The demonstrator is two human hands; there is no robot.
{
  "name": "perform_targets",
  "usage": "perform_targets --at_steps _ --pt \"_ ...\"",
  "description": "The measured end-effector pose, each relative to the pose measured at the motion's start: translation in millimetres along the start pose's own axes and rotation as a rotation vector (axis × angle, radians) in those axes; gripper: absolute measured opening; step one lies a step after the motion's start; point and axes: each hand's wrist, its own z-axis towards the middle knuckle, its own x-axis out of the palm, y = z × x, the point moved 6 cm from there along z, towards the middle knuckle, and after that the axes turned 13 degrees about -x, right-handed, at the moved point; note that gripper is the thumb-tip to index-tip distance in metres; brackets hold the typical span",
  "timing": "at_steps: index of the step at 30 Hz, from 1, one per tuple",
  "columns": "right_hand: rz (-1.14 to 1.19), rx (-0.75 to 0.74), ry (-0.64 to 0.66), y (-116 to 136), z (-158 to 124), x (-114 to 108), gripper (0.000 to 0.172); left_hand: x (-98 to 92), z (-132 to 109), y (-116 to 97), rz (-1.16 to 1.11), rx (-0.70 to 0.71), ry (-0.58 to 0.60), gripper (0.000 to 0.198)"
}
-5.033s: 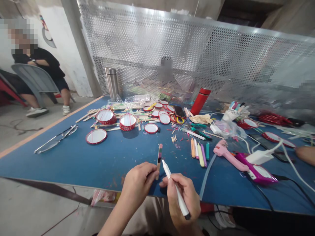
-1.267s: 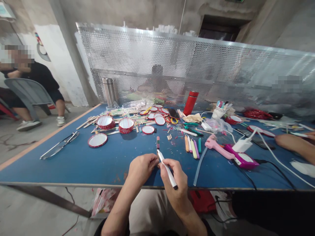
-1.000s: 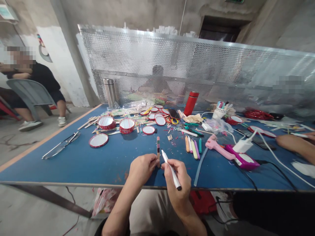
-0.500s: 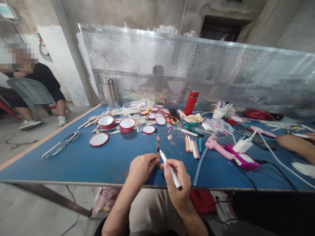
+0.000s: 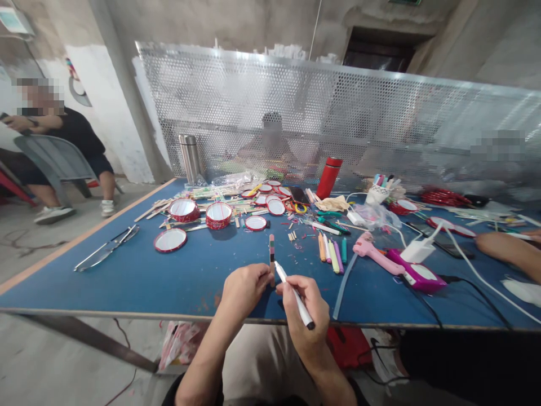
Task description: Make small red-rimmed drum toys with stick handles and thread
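Note:
My left hand (image 5: pixel 245 290) is closed on the lower end of a wooden craft stick (image 5: pixel 271 250) with coloured bands, held upright over the near edge of the blue table (image 5: pixel 127 282). My right hand (image 5: pixel 306 307) grips a white marker (image 5: pixel 295 295) with a dark cap end. The marker's tip touches the stick just above my left fingers.
Several coloured markers (image 5: pixel 332 254) lie beyond my hands, beside pink and purple glue guns (image 5: pixel 397 266) with cables. Red-rimmed round discs (image 5: pixel 169 239), loose sticks, metal tongs (image 5: pixel 103 255), a steel flask (image 5: pixel 188 157) and a red flask (image 5: pixel 328 177) stand farther back. Another person's arm (image 5: pixel 505 251) rests at right.
The marker tip has made small strokes against the stick; both hands stay in place. Since five seconds ago the view has pulled back and the hands sit lower on the stick.

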Motion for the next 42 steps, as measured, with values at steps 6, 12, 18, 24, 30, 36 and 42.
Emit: perform_targets --at_steps 6,12,18,24,30,36,42 --pt "0.005 -0.003 0.012 0.8 0.5 0.4 0.008 -1.0 -0.2 0.3 0.014 -0.01 0.004 0.022" --pt "-0.005 -0.031 0.02 1.9 2.6 1.2 0.011 0.1 0.2 1.5 0.003 -0.008 0.006 0.022" --pt "-0.011 -0.014 0.006 1.6 0.6 -0.6 0.008 0.8 0.4 0.9 0.008 -0.002 0.003 0.022" --pt "-0.016 -0.033 0.019 1.8 1.1 1.3 0.009 0.6 0.2 0.8 0.002 -0.004 0.008 0.022" --pt "-0.042 -0.059 0.044 3.7 2.4 1.1 0.008 0.4 0.2 0.5 0.011 0.004 0.01 0.022" --pt "-0.047 -0.077 0.036 3.4 -0.7 1.4 0.009 0.2 -0.4 -0.5 0.018 0.011 -0.001 0.021" --pt "-0.057 -0.098 0.064 6.0 0.9 2.1 0.009 -0.5 -0.8 -1.1 0.013 0.012 0.001 0.02"
